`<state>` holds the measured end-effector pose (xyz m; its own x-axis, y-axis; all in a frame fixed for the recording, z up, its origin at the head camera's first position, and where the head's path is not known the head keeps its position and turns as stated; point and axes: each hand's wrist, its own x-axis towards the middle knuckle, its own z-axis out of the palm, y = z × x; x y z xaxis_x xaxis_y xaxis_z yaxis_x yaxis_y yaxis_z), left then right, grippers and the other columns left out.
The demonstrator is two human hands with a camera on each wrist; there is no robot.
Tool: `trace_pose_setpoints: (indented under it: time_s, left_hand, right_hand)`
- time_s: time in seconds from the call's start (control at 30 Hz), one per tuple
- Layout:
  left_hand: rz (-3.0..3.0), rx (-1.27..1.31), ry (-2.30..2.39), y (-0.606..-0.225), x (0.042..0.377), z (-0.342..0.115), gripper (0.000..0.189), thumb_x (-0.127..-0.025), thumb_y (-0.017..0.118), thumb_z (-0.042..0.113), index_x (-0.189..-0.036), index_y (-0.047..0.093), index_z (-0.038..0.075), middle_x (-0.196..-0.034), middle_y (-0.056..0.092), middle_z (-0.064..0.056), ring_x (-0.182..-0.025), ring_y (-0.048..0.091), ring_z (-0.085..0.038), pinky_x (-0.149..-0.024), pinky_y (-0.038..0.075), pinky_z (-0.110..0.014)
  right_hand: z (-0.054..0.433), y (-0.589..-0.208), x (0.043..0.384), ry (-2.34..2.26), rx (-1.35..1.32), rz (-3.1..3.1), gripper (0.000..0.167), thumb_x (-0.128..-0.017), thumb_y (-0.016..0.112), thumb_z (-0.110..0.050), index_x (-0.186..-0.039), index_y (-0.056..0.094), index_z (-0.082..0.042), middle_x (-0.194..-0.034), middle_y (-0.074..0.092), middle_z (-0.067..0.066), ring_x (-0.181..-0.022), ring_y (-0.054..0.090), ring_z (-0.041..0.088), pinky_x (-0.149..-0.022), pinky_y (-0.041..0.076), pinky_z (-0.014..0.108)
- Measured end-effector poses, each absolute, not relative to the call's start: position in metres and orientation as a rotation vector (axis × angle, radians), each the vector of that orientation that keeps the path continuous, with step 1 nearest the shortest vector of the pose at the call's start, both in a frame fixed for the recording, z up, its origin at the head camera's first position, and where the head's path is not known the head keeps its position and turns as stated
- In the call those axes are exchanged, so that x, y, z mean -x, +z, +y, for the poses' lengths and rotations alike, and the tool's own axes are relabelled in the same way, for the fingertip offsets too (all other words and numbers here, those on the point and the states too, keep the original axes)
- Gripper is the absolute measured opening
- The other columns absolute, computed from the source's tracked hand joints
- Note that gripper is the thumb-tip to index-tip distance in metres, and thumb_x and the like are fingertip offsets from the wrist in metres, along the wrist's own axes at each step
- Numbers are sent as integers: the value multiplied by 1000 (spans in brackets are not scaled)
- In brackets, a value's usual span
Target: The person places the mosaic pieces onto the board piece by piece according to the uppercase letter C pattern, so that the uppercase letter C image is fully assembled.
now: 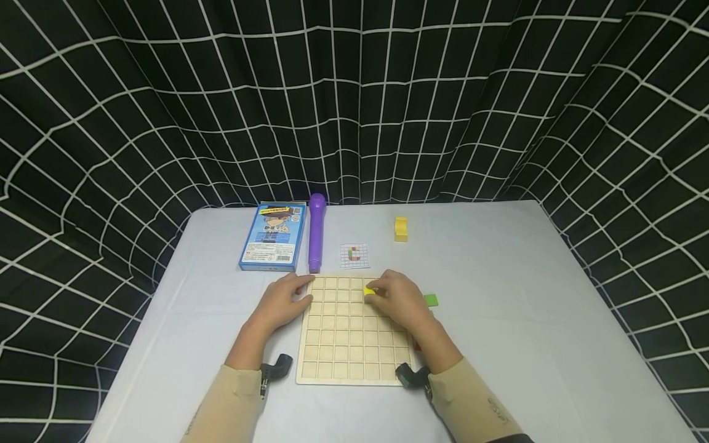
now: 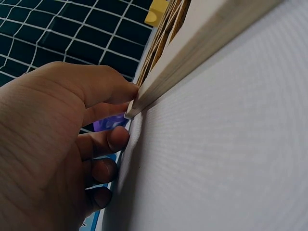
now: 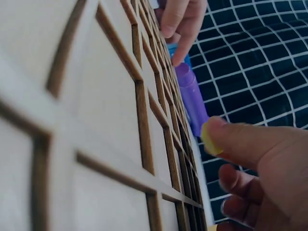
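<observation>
1 yellow tile (image 1: 368,291), pinched by right fingers (image 3: 243,139) over gridded board (image 1: 341,338).

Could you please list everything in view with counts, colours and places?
Table: 1, white, underneath
Curtain: 1, black, white-gridded, behind
Gridded board: 1, pale wood, central
Box: 1, mainly blue, far left
Stick: 1, purple, beside the box
Pattern card: 1, mostly white, beyond the board
Block: 1, yellow, right of the card
Tile: 1, green, right of the board
Bits: 2, red, partly hidden, flanking the board
Small piece: 1, yellow, over the board
Wrist cameras: 2, black, one per wrist
Sleeves: 2, beige, on forearms
Left hand: 1, bare, touching the board's edge
Right hand: 1, bare, pinching the small piece
</observation>
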<state>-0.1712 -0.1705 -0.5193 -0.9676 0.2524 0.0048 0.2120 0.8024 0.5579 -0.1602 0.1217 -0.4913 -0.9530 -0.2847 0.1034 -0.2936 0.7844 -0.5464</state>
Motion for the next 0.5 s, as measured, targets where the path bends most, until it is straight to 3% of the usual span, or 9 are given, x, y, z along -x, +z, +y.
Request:
trace_pose_setpoints:
  time_s: [0.2,0.5]
  left_hand:
    - [2922,-378,886,-520,171,-170,50,-92,72,29,-140,65,16,-86,51,4,-75,46,-15,-69,40,-35]
    - [2925,-372,898,-521,171,-170,50,-92,72,28,-141,64,16,-86,51,4,-75,46,-15,-69,40,-35]
  right_hand:
    - [124,-501,161,882,-461,-2978,26,-87,84,-30,-108,82,-16,-89,64,-9,-81,54,12,-74,48,31]
    - [123,-503,161,767,-433,-2954,31,-77,89,-36,-104,83,-22,-76,55,-11,-71,44,13,-65,40,29]
